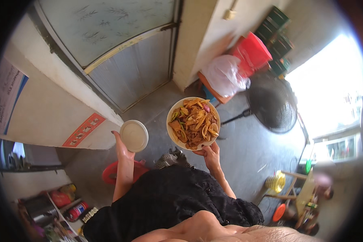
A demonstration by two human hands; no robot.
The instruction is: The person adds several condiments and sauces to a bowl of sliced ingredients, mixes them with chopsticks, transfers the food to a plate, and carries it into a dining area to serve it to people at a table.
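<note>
On the left, my left hand (124,150) holds a small stack of round white dishes (134,136) from below. Whether they are bowls or saucers, I cannot tell. My right hand (211,156) grips the near rim of a white plate (171,113), its thumb at the edge and its other fingers mostly hidden underneath. Heaped on that plate is a cooked dish (196,124) of brown meat slices, pale yellow strips and green pieces, with one purplish piece near the top. Both hands are out in front of my black clothing, with the grey floor (154,110) below.
A black-caged pedestal fan (272,103) stands to the right of the plate. Behind it, a white plastic bag (222,75) and a red container (252,54) rest on a stool. Ahead is a framed glass door (130,63). A red plastic basin or stool (110,172) is below my left forearm.
</note>
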